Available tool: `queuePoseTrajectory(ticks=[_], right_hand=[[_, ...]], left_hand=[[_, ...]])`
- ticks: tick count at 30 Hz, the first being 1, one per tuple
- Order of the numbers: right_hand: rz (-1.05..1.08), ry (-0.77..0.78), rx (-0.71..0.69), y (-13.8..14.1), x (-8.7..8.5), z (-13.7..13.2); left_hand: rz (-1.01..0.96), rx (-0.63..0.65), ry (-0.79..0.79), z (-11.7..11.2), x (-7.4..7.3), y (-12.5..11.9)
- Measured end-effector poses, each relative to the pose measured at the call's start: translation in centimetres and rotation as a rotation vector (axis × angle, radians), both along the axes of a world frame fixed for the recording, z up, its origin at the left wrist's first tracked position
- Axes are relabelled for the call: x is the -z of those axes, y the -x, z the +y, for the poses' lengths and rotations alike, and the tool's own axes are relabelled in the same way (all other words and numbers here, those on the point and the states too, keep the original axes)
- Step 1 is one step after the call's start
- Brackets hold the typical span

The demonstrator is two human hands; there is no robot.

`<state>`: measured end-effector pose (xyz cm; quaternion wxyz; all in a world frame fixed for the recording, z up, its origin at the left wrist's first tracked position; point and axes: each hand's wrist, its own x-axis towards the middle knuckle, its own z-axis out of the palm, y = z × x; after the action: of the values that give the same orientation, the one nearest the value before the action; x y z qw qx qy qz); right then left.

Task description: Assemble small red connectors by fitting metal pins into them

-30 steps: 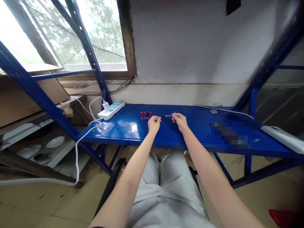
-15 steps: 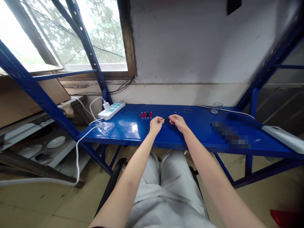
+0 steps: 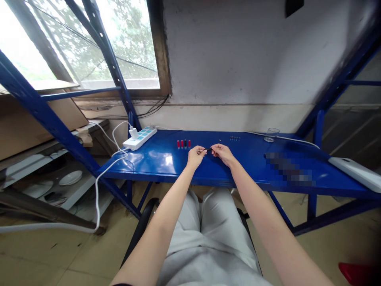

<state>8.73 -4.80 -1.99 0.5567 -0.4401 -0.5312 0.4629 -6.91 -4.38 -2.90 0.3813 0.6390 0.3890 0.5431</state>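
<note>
My left hand [image 3: 195, 156] and my right hand [image 3: 222, 154] meet above the middle of the blue table. Pinched between their fingertips is a small black tube [image 3: 209, 149], lying roughly level, its ends partly hidden by fingers. Left of the hands, several short tubes [image 3: 183, 144] stand upright in a row, red ones and a black one with pale lower ends. Beyond my right hand lies a group of tiny parts [image 3: 235, 138], too small to name. A small speck-like piece [image 3: 220, 140] lies just left of them.
The blue table [image 3: 154, 162] runs along the wall. A white power strip [image 3: 140, 138] with a plug and cable sits at its left end. A clear glass [image 3: 271, 135], a blurred dark object [image 3: 288, 169] and a white flat object [image 3: 355, 173] are on the right.
Both hands stay in almost the same place, still gripping the black tube. Only slight finger movement shows.
</note>
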Motion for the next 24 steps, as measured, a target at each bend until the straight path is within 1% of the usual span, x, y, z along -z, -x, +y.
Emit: queuePoseTrajectory(ticks=[3, 6, 9, 12, 14, 16, 18, 20, 24], right_hand=[[-0.024, -0.006, -0.031, 0.2, -0.1, -0.2], [-0.105, -0.028, -0.063, 0.5, -0.1, -0.3], [-0.194, -0.061, -0.08, 0.7, 0.0, -0.4], [-0.27, -0.104, -0.075, 1.0, 0.2, -0.2], [-0.36, -0.157, -0.035, 1.3, 0.3, -0.1], [-0.485, -0.239, 0.045, 1.6, 0.2, 0.2], [-0.583, -0.29, 0.13, 2.0, -0.1, 0.7], [-0.612, -0.255, 0.178, 2.5, -0.4, 1.3], [-0.69, -0.143, 0.207, 4.1, -0.8, 2.8]], left_hand=[[0.014, -0.085, 0.003, -0.1, -0.1, 0.1], [0.041, -0.165, -0.039, -0.1, -0.2, 0.3], [0.062, -0.194, -0.08, -0.2, -0.4, 0.4], [0.079, -0.197, -0.102, -0.5, -0.6, 0.4], [0.073, -0.174, -0.115, -0.7, -0.8, 0.3], [0.046, -0.151, -0.121, -0.7, -0.9, 0.3], [-0.016, -0.172, -0.106, -0.6, -1.0, 0.5], [-0.106, -0.254, -0.064, -0.4, -0.9, 0.8], [-0.275, -0.43, 0.07, 0.3, -0.8, 1.7]])
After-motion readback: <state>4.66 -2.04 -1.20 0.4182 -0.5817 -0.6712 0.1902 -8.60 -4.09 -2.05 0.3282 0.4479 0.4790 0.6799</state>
